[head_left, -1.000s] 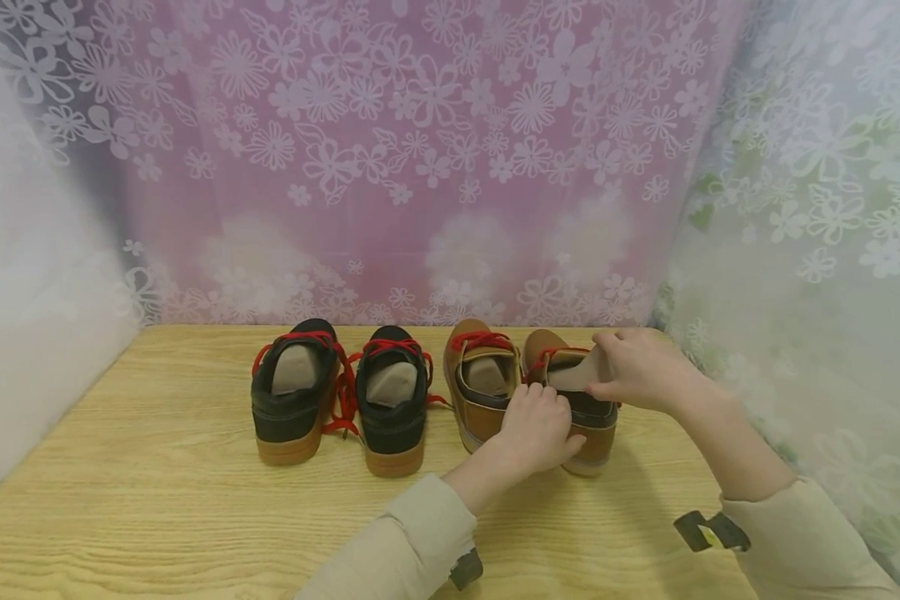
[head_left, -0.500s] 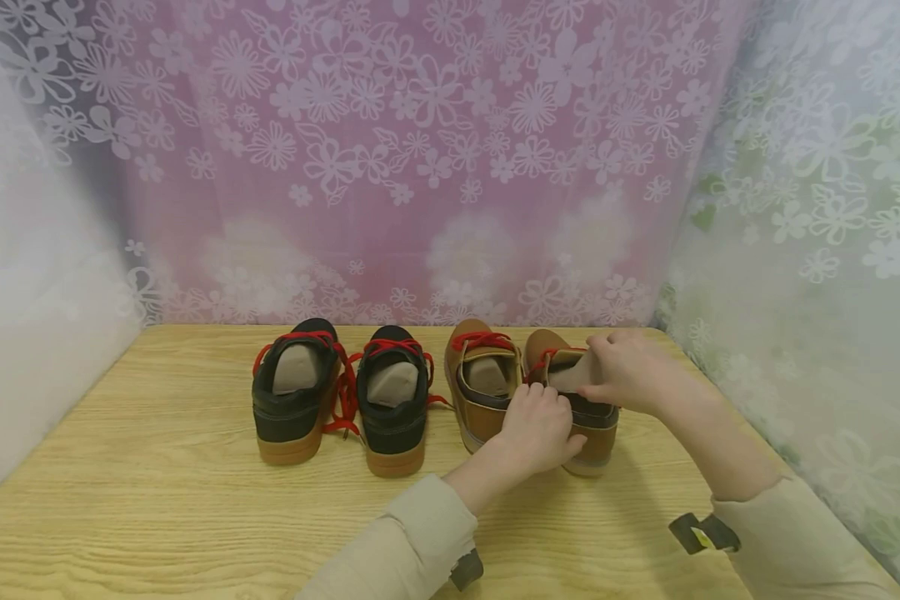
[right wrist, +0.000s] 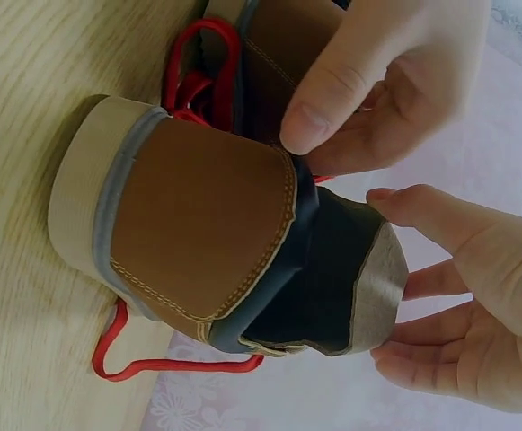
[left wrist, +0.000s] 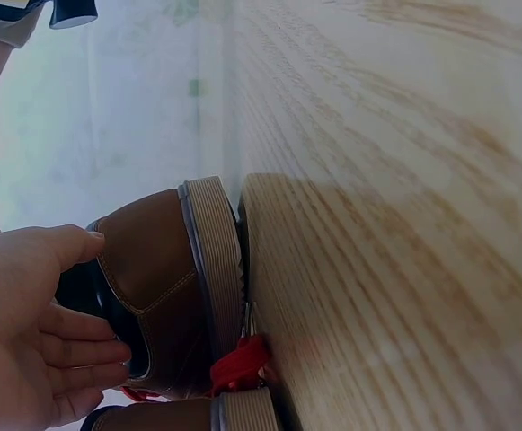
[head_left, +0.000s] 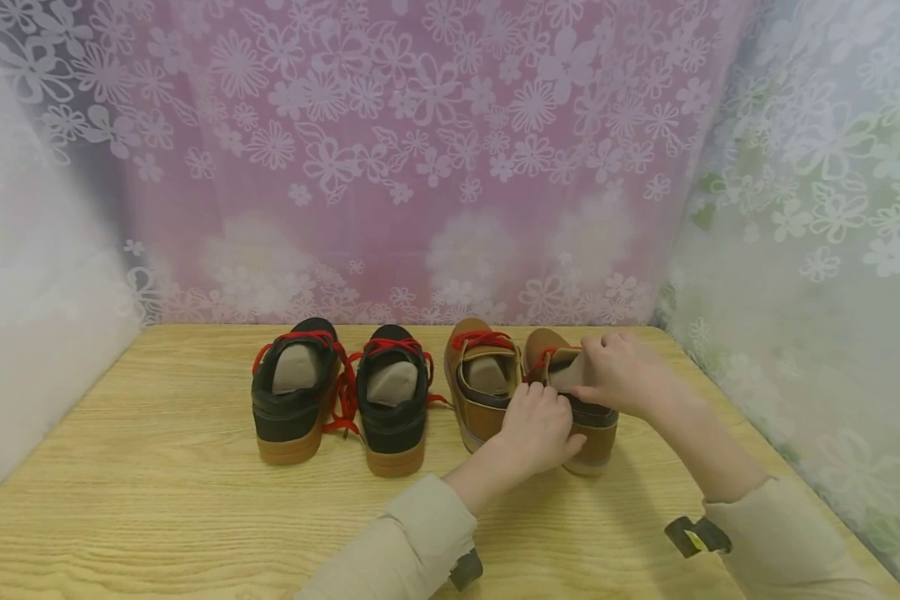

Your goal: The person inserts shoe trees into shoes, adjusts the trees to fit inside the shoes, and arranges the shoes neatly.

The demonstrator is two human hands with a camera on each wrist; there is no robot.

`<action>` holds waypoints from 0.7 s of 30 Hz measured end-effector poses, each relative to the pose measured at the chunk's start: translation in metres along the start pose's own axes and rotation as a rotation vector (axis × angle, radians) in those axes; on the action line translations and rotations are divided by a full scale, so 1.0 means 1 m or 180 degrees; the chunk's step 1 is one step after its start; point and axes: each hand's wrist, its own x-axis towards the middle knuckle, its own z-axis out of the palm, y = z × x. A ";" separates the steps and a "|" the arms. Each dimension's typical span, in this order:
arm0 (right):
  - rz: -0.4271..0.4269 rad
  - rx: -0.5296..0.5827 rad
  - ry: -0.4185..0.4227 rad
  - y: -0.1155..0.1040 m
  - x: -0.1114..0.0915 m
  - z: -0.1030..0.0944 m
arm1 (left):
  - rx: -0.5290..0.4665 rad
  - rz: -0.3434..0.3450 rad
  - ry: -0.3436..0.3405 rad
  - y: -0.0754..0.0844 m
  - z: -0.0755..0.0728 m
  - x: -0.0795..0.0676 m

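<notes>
A pair of brown shoes with red laces stands on the right. The rightmost brown shoe (head_left: 592, 437) has my left hand (head_left: 540, 425) at its heel collar, and in the left wrist view its thumb (left wrist: 76, 241) and fingers lie on either side of the rim. My right hand (head_left: 630, 375) pinches the end of a beige shoe insert (right wrist: 382, 287) between thumb and fingers; the other end goes down into the shoe opening. The other brown shoe (head_left: 472, 417) holds a similar beige insert (head_left: 487, 375). How deep the held insert reaches is hidden.
A pair of black shoes with red laces, the left one (head_left: 288, 425) and its mate (head_left: 393, 433), stands to the left, beige inserts inside. Loose red laces (head_left: 341, 408) lie between them. A flowered curtain (head_left: 390, 167) closes the back of the wooden table (head_left: 195, 517).
My right hand has shifted slightly left and down toward the shoe opening with the insert in its grip. My left hand and the shoes stay where they were.
</notes>
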 end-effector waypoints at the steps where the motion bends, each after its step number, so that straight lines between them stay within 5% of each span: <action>1: 0.0006 -0.0001 0.0009 0.000 0.000 0.001 | 0.0010 0.0001 -0.0002 0.000 0.000 0.000; 21: -0.0058 -0.0221 0.0267 -0.002 0.004 0.016 | 0.0008 -0.0017 0.0026 0.001 0.000 -0.001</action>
